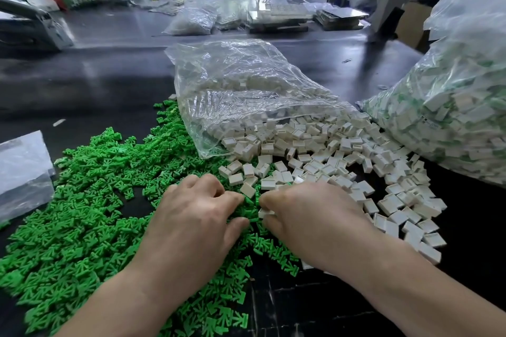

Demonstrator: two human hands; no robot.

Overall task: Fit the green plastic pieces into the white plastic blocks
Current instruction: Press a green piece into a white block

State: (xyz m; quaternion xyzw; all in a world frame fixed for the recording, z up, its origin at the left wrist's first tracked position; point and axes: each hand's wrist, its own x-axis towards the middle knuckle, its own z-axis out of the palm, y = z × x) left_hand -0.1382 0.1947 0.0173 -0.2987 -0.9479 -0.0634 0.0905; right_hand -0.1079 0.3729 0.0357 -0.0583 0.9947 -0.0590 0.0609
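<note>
A wide heap of green plastic pieces (82, 200) covers the dark table on the left and centre. Loose white plastic blocks (328, 156) spill from a clear bag (241, 90) to the right. My right hand (309, 216) pinches a white block (265, 213) between thumb and fingers over the green heap. My left hand (191, 216) is close beside it, thumb and fingers curled toward a green piece (253, 219) at the block's edge. What the left fingertips hold is mostly hidden.
A large clear bag (451, 107) of white blocks with green showing inside stands at the right. A flat clear bag (22, 172) lies at the left edge. More bags, trays and a machine sit at the back of the dark table (109, 85).
</note>
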